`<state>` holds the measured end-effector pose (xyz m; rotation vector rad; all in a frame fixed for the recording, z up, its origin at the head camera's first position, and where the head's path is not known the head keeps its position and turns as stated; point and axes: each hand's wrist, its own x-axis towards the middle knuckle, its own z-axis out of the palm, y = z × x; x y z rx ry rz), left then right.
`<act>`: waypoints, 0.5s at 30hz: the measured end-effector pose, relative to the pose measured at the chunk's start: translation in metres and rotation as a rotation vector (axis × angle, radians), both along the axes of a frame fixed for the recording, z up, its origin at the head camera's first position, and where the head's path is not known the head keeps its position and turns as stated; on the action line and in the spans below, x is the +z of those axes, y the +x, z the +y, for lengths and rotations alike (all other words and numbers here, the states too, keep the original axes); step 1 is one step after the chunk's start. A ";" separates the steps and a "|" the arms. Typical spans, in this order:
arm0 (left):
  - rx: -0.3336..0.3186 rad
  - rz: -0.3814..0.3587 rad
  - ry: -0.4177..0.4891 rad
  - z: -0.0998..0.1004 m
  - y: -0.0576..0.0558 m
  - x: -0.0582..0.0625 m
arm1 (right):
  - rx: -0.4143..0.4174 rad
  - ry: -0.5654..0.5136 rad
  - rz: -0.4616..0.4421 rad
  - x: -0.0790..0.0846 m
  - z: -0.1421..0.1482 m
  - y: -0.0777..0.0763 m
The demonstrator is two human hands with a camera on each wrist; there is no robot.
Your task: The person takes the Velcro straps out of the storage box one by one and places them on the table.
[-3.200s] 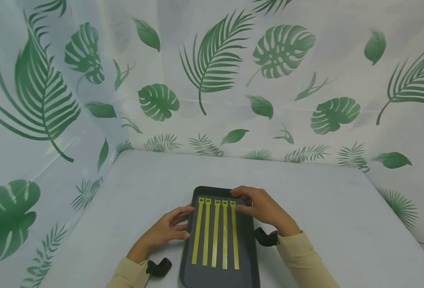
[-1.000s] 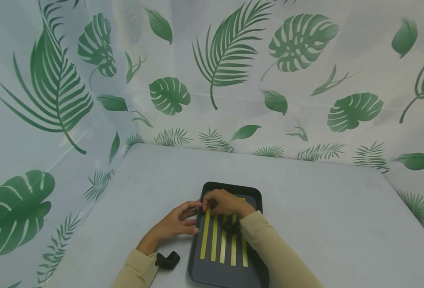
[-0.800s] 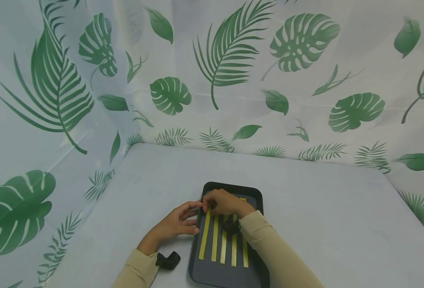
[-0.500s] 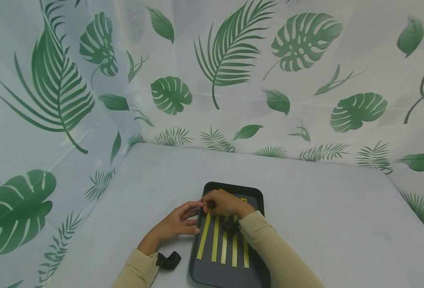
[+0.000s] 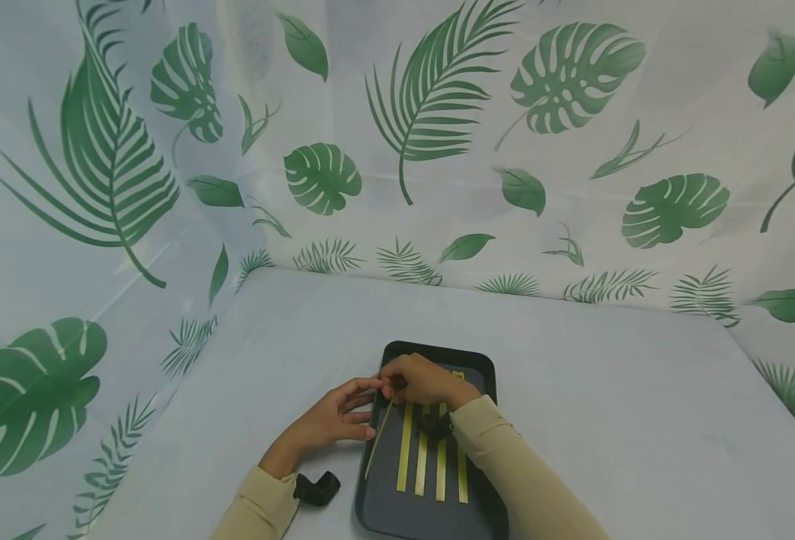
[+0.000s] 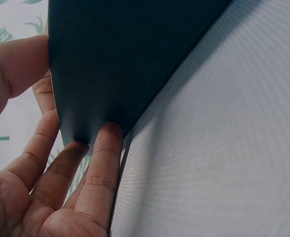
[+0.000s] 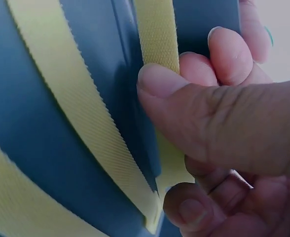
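A dark grey tray (image 5: 431, 517) holds several yellow fabric cable ties in a row. My right hand (image 5: 427, 379) reaches over the tray's far left part and pinches the leftmost cable tie (image 5: 379, 439) near its head, between thumb and fingers. That tie is turned on edge, its tail slanting to the left wall. In the right wrist view, the pinched cable tie (image 7: 157, 34) runs under the thumb, beside a second cable tie (image 7: 81, 98) lying on the tray. My left hand (image 5: 330, 416) touches the tray's left outer wall (image 6: 115, 59) with spread fingers.
Other cable ties (image 5: 404, 457) lie lengthwise to the right of the pinched one, their heads mostly hidden under the right hand. A white table (image 5: 607, 420) surrounds the tray. Behind it hangs white leaf-print cloth (image 5: 438, 217). Black wrist devices (image 5: 316, 489) sit at both wrists.
The right hand moved from the tray's right rim to the leftmost cable tie. That tie lay flat and parallel; its tail has swung left and turned on edge. The left hand stays at the wall.
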<state>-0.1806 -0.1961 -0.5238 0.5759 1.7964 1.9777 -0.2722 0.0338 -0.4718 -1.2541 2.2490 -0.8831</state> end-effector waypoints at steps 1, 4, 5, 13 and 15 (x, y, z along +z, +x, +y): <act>-0.002 -0.004 0.006 0.000 0.000 0.000 | -0.003 0.003 -0.001 0.001 0.001 0.000; -0.006 -0.016 0.025 0.000 0.000 0.001 | -0.008 0.012 0.000 0.003 0.003 0.000; -0.006 -0.016 0.029 0.000 0.000 0.001 | -0.012 0.015 0.002 0.004 0.004 0.000; -0.002 -0.024 0.026 0.000 0.000 0.000 | -0.039 0.011 -0.009 0.012 0.010 0.000; 0.000 -0.025 0.024 0.000 0.000 -0.001 | -0.042 0.005 -0.010 0.015 0.011 0.001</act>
